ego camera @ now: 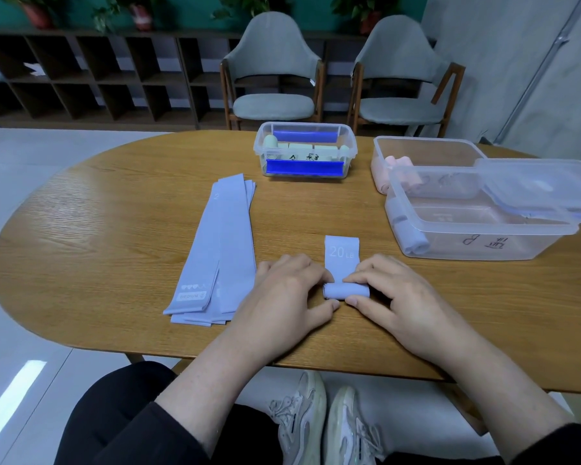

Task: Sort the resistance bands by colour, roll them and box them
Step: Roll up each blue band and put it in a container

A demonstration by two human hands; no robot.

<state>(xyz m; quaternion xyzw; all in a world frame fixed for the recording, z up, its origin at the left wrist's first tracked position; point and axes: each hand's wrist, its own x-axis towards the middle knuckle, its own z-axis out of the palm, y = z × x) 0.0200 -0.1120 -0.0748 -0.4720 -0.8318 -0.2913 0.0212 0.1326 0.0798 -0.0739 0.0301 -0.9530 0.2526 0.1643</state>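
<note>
Both hands pinch one lilac band on the counter [114, 229]: left hand [292, 290] and right hand [393, 290] hold the ends of its roll [345, 292], with a short tail marked 20 LB left flat. I'd say sorting is done and rolling well along. A flat lilac stack [222, 250] waits just left. Green rolls fill the far box [304, 149], pink rolls the right one [423, 156], lilac rolls the near box [477, 223]. Cloudy walls and a lid [544, 186] hide the counts.

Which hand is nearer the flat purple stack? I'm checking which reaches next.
Left. The left hand touches the flat purple stack; the right hand lies farther right.
</note>
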